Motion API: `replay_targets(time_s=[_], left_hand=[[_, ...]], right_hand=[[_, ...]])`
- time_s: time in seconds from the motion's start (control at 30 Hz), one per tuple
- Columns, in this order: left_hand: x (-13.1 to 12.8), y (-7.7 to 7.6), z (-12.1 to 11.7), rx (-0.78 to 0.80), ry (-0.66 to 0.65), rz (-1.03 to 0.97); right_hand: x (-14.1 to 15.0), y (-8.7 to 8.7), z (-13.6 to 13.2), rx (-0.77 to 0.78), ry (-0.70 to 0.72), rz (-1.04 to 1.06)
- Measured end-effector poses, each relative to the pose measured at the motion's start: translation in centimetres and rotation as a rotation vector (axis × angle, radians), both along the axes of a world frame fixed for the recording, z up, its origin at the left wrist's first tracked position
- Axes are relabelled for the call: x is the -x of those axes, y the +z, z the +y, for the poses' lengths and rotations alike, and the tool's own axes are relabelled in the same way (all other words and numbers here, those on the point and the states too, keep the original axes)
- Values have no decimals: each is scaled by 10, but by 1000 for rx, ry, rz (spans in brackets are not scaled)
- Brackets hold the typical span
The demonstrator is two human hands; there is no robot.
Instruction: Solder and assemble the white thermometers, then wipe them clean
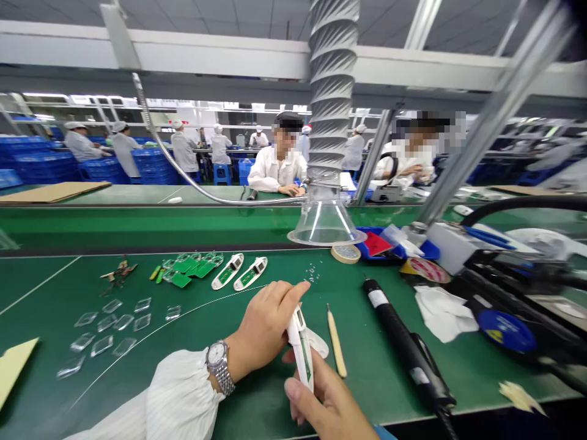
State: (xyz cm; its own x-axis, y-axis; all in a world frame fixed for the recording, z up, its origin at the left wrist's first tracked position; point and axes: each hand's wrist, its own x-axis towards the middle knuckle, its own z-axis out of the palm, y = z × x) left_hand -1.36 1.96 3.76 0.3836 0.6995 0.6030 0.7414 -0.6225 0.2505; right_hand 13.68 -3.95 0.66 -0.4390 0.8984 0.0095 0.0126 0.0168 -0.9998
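Observation:
Both my hands hold a slim white plastic device (302,351) with a green circuit board inside it, just above the green mat (220,391). My left hand (263,327), a watch on its wrist, has its fingers closed over the device's upper end. My right hand (328,403) grips the lower end from below, thumb on top. A white shell half (318,343) lies under the device. A wooden stick (337,349) lies just right of my hands.
Two open white housings (239,273), green circuit boards (188,269) and several clear lenses (107,327) lie to the left. A black soldering iron (403,342), white cloth (440,311), tape roll (346,253), fume funnel (326,221) and equipment stand right. Workers sit beyond the conveyor.

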Motion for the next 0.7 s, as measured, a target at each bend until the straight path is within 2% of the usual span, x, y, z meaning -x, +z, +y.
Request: replay_targets(time_s=[0.07,0.13,0.23,0.3,0.33,0.4,0.47,0.5,0.53,0.6,0.63,0.7], left_hand=[[-17,2,2,65,-53,-132],[-35,3,0,254,-92,-411],[-67,4,-8,847,-299,-766],[-89,5,-15,1233,-417,-819],[-99,6,-17,1351,-427,-825],[-117,6,-19,1408,-376,-869],[-131,1,-17,1365,-334,-948],[-137,-4,-15,1358,-340,-987],[-141,-9,-12,1372,-358,-1023],[-149,-23,-9,1444,-395,-1066],[-151,-31,-8,1485,-406,-1063],[-153,-45,-8,1544,-398,-1016]], right_hand=[[-4,2,2,63,-79,85],[-14,2,6,43,-177,111],[-35,3,9,-8,-338,84],[-52,4,8,-75,-428,17],[-61,6,7,-118,-440,-31],[-87,13,5,-158,-341,-161],[-122,23,7,-122,-168,-302],[-141,29,12,-115,-188,-355],[-161,34,19,-138,-292,-410],[-195,38,41,-304,-631,-581],[-208,37,55,-385,-749,-677],[-227,28,87,-427,-821,-739]])
